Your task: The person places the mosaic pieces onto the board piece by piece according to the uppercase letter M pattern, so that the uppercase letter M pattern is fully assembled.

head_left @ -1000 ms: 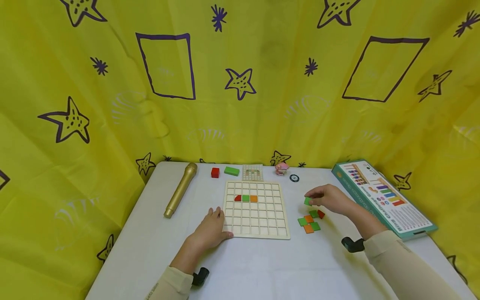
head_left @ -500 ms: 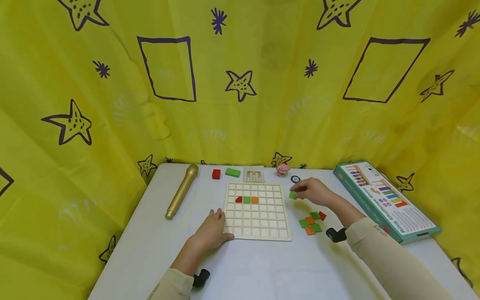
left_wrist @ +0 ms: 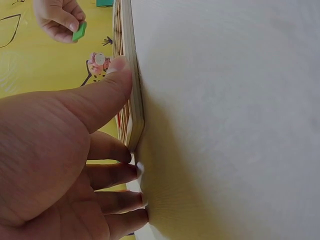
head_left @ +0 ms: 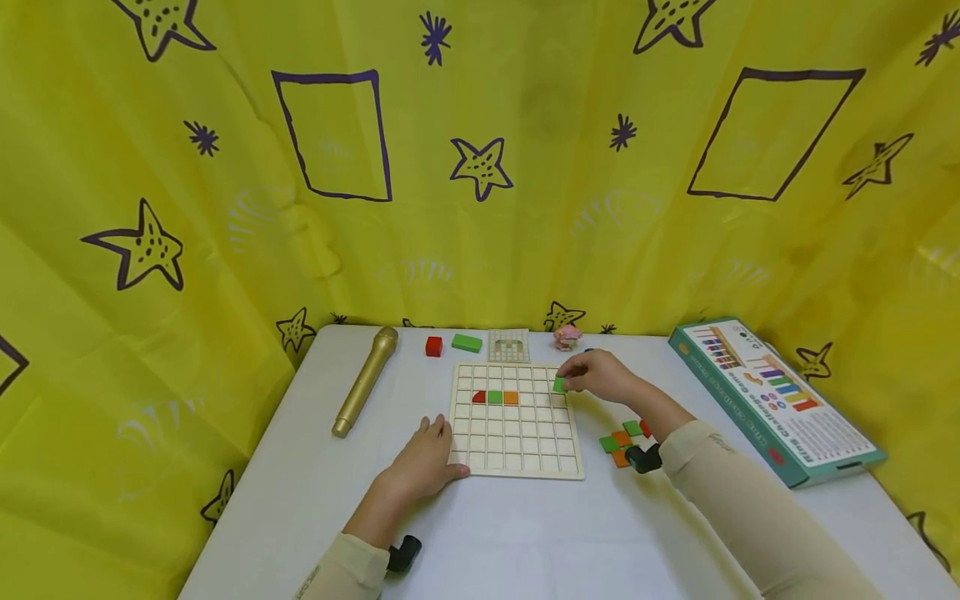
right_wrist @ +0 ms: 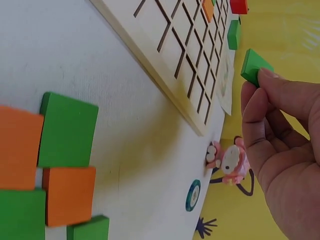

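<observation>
green tile [head_left: 559, 384] pinched by right hand [head_left: 600, 377] over grid board [head_left: 516, 467] right edge.

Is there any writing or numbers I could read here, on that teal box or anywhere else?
Teal box: a line of white letters runs along its near edge and small print sits at one end, but both are too small and blurred to read.
Pattern card behind the grid board: only a coloured grid picture, no words.
Sleeve near the left hand: a faint mark, unreadable.
Nothing else carries any text.
</observation>
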A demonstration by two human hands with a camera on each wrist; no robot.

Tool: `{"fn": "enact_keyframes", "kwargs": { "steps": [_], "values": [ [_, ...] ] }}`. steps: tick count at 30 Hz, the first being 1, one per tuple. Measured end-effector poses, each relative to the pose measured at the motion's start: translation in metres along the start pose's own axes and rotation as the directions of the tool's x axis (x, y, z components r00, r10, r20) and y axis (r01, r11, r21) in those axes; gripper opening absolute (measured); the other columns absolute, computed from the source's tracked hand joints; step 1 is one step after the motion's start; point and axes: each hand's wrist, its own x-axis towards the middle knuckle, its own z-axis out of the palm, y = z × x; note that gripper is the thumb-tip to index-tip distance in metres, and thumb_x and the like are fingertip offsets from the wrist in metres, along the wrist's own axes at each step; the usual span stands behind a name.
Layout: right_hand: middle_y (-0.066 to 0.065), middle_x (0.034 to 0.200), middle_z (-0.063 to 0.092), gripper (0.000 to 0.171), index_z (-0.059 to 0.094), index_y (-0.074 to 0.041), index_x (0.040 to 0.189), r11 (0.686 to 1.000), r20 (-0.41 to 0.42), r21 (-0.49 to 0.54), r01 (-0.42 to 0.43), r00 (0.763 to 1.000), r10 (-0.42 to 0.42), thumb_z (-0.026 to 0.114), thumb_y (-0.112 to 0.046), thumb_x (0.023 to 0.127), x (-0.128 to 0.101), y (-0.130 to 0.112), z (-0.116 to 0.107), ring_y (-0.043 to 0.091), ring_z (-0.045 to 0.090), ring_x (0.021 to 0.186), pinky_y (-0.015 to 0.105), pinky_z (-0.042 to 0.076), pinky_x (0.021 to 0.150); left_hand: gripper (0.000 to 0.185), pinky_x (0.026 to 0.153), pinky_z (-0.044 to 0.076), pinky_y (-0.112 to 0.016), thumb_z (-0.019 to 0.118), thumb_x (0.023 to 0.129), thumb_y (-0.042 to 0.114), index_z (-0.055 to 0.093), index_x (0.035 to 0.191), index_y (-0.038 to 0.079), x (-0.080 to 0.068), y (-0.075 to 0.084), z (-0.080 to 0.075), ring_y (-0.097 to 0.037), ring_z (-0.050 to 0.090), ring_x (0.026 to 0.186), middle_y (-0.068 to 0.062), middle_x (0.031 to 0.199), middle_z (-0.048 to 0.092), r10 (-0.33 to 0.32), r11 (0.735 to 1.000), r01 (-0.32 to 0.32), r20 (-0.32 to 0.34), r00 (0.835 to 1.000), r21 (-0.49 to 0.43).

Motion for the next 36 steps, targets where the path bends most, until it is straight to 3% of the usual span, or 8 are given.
{"fn": "enact_keyframes", "kwargs": {
  "steps": [9, 16, 25, 36],
  "values": [
    [0.007, 0.100, 0.074, 0.015, 0.077, -0.002, 0.106, 0.999, 0.010, 0.033, -0.018, 1.000, 0.018, 0.073, -0.007, 0.092, 0.016, -0.001, 0.015, 0.016, 0.067, 0.086, 0.032, 0.057, 0.076, 0.085, 0.115, 0.032, -0.053, 0.077, 0.088, 0.039, 0.042, 0.145, -0.014, 0.000, 0.000, -0.001, -0.049, 0.027, 0.145, -0.029, 0.154, 0.036, -0.004, 1.000, 0.004, -0.001, 1.000, -0.014],
    [0.010, 0.111, 0.073, 0.015, 0.078, -0.005, 0.105, 1.000, 0.014, -0.007, 0.004, 1.000, -0.004, 0.074, -0.010, 0.092, 0.022, -0.006, 0.025, 0.019, 0.065, 0.097, 0.036, 0.054, 0.082, 0.085, 0.115, 0.032, -0.053, 0.076, 0.088, 0.039, 0.042, 0.145, -0.014, 0.000, -0.001, 0.001, -0.049, 0.027, 0.145, -0.028, 0.155, 0.036, -0.001, 1.000, 0.001, 0.000, 1.000, -0.010],
    [0.009, 0.111, 0.074, 0.013, 0.079, -0.006, 0.102, 1.000, 0.033, -0.010, 0.021, 0.999, -0.021, 0.076, -0.010, 0.090, 0.032, -0.004, 0.038, 0.018, 0.065, 0.096, 0.038, 0.053, 0.086, 0.085, 0.115, 0.032, -0.052, 0.077, 0.088, 0.040, 0.042, 0.146, -0.013, 0.002, 0.000, 0.002, -0.047, 0.026, 0.146, -0.027, 0.155, 0.036, -0.011, 1.000, 0.011, 0.000, 1.000, -0.007],
    [0.003, 0.101, 0.073, 0.009, 0.079, -0.008, 0.099, 1.000, 0.067, -0.025, 0.012, 0.998, -0.011, 0.074, -0.011, 0.091, 0.039, -0.003, 0.048, 0.017, 0.060, 0.089, 0.034, 0.051, 0.080, 0.086, 0.114, 0.033, -0.052, 0.077, 0.087, 0.041, 0.043, 0.145, -0.012, 0.003, -0.003, 0.004, -0.047, 0.026, 0.146, -0.027, 0.155, 0.036, -0.006, 1.000, 0.006, -0.010, 1.000, -0.002]
  ]
}}
